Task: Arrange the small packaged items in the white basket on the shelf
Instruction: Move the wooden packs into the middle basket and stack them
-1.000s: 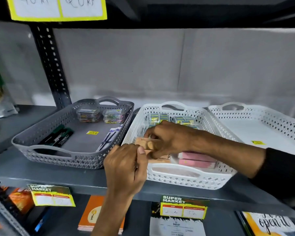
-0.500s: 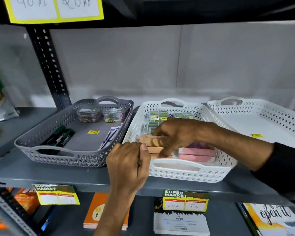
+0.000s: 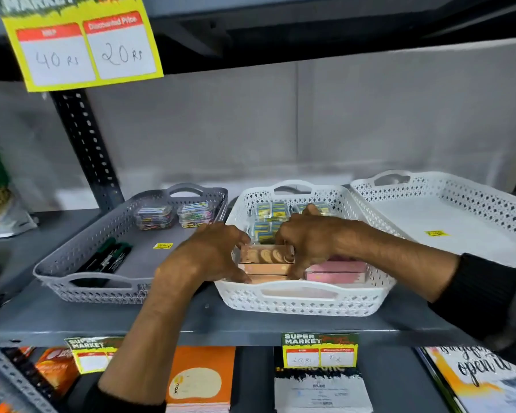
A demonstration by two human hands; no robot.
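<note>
The white basket (image 3: 298,302) stands on the grey shelf in the middle. At its front left lies a stack of peach packets (image 3: 265,259). My left hand (image 3: 212,254) grips the stack's left end and my right hand (image 3: 310,236) holds its right end from above. Pink packets (image 3: 337,271) lie stacked at the front right. Small blue-and-yellow packets (image 3: 270,211) fill the back of the basket, partly hidden behind my right hand.
A grey basket (image 3: 81,281) to the left holds black markers (image 3: 108,257), two clear boxes (image 3: 173,216) and a yellow sticker. A second white basket (image 3: 447,192) sits to the right. Notebooks lie on the lower shelf. Price tags hang on the shelf edges.
My left hand has moved from in front of the shelf into the white basket and taken the left end of the peach stack. The right hand stays on the stack.
</note>
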